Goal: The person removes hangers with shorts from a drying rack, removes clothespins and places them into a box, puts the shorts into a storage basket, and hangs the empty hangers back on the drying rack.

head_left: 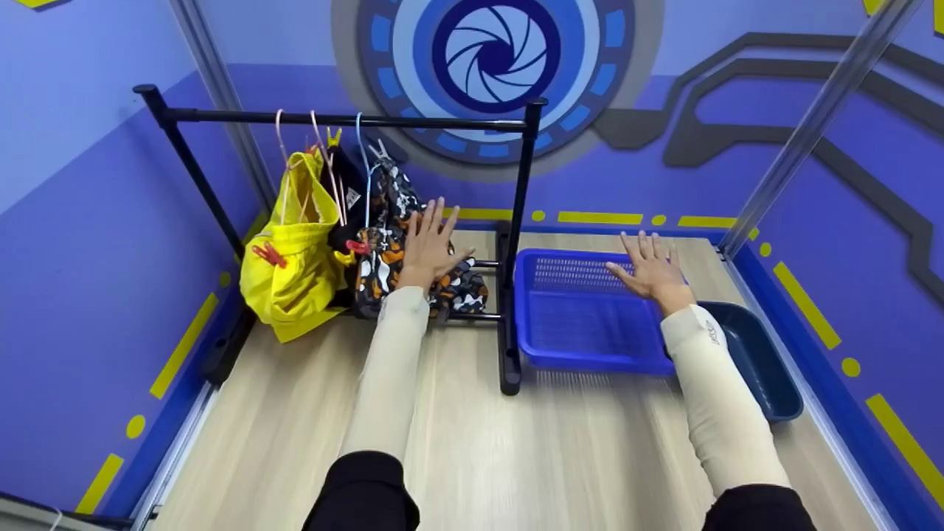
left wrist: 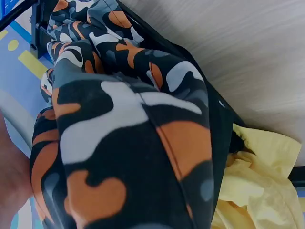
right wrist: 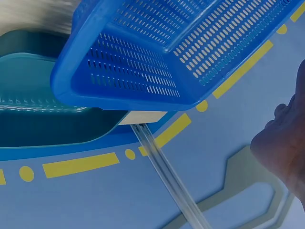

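Note:
My left hand is held with its fingers spread in front of a camouflage garment in black, orange, grey and white. That garment hangs from a light blue hanger and fills much of the left wrist view, where part of the hand shows at the left edge. Over the right end of a blue plastic basket my right hand is raised, fingers spread and nothing in it. The right wrist view catches only part of this hand, apart from the basket's perforated side.
A black rack carries the hangers. Left of the camouflage garment hang a yellow garment with a red clip and a black garment, partly hidden. A dark teal tub stands by the right wall, partly behind my right sleeve.

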`<act>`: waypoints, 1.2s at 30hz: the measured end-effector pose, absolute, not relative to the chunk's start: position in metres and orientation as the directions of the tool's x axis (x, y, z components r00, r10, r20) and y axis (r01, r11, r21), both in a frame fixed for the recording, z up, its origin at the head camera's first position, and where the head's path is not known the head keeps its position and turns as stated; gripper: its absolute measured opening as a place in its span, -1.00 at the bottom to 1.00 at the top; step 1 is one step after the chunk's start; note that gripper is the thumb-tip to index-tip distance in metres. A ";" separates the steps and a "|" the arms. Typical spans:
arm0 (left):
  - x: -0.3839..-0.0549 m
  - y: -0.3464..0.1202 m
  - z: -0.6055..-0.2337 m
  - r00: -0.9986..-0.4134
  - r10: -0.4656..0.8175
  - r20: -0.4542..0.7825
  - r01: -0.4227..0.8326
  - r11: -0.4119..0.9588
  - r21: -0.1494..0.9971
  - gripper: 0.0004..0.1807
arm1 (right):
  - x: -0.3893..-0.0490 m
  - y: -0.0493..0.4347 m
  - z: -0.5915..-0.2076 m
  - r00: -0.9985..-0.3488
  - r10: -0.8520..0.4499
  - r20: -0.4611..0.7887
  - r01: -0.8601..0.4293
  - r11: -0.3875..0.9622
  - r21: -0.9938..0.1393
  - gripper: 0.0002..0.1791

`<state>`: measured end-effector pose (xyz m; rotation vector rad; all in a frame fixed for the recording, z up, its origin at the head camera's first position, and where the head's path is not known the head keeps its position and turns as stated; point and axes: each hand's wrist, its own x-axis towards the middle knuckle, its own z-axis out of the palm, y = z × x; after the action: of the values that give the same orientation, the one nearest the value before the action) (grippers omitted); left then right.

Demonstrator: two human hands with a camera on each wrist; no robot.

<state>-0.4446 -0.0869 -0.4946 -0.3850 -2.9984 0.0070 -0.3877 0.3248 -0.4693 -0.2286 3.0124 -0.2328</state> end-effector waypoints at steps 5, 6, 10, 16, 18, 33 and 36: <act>-0.434 -0.075 -0.480 -0.954 0.295 -0.051 0.299 0.931 -0.211 -0.11 | -0.389 0.322 -0.464 -0.975 -0.182 -0.130 -0.154 0.967 -0.200 -0.10; -0.431 -0.073 -0.476 -0.946 0.310 -0.088 0.323 0.918 -0.229 -0.13 | -0.390 0.321 -0.464 -0.972 -0.185 -0.143 -0.153 0.966 -0.210 -0.09; -0.416 -0.061 -0.456 -0.904 0.403 -0.146 0.426 0.882 -0.200 -0.18 | -0.390 0.319 -0.465 -0.963 -0.193 -0.186 -0.149 0.962 -0.229 -0.09; -0.399 -0.071 -0.399 -0.874 0.469 -0.127 0.480 0.875 -0.070 -0.30 | -0.388 0.322 -0.465 -0.954 -0.215 -0.211 -0.155 0.951 -0.267 -0.10; -0.397 -0.084 -0.375 -0.875 0.468 -0.120 0.469 0.883 0.021 -0.36 | -0.385 0.323 -0.464 -0.946 -0.224 -0.236 -0.149 0.943 -0.297 -0.12; -0.404 -0.234 -0.262 -0.717 -0.107 0.689 0.127 0.951 0.281 -0.57 | -0.374 0.269 -0.439 -0.884 -0.400 -0.242 -0.328 0.899 -0.290 -0.33; -0.405 -0.255 -0.283 -0.659 -0.218 0.720 0.070 0.935 0.347 -0.66 | -0.378 0.231 -0.436 -0.845 -0.494 -0.203 -0.416 0.847 -0.329 -0.43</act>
<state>-0.4054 -0.2551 -0.2831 0.1046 -2.2495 -0.4411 -0.3778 0.2313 -0.4355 -0.6915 2.7441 -0.3970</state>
